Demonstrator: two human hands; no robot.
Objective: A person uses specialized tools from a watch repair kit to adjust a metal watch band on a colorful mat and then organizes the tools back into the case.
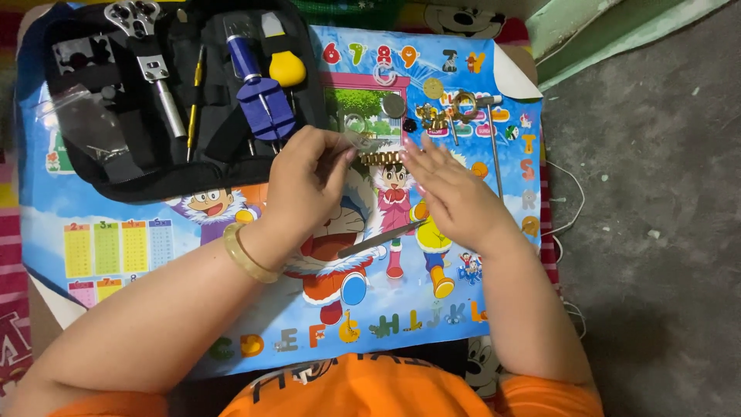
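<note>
- A bright cartoon poster (pixel 139 232) covers the bench; grey concrete floor (pixel 656 232) is at the right.
- A black tool case (pixel 154 166) lies open on the poster's far left part.
- A gold watch band (pixel 383 157), short and ridged, is between both hands, above the poster's middle.
- The left hand (pixel 305 181) pinches the band's end; its grip is narrow.
- The right hand (pixel 455 197) has flat, open fingers touching the band's other end; metal tweezers (pixel 378 239) lie under it.

Tool case (pixel 154 100) on poster (pixel 116 247), left; small parts (pixel 440 108) right (tweezers (pixel 382 238) nearer, between hands).
</note>
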